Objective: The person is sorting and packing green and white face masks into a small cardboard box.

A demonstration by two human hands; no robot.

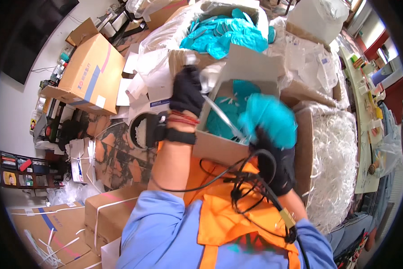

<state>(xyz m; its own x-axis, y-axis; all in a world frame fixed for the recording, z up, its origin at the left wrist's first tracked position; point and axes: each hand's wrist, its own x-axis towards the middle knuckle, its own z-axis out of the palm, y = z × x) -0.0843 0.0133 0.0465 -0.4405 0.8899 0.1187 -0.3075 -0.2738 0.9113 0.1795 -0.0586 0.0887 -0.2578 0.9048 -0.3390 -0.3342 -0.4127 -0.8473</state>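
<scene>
An upright, lidded cardboard carton (pixel 221 148) stands in front of me with its flap up, holding teal fabric pieces (pixel 226 112). My right hand (pixel 277 163), in a black glove, is closed on a bunch of teal fabric pieces (pixel 273 119) at the carton's near right corner; both are blurred by motion. Over the carton's left side is my left hand (pixel 186 92), also black-gloved, its fingers smeared. A whitish strip (pixel 223 115) slants from beside that hand down across the carton's opening; whether the hand grips it is unclear.
Beyond the carton, a large plastic-lined box (pixel 161 40) holds a heap of teal pieces (pixel 228 33). Thin white strips (pixel 333 166) fill a box on the right. A tall brown box (pixel 87 71) stands left. Black cables (pixel 251 179) hang across my orange apron (pixel 228 215).
</scene>
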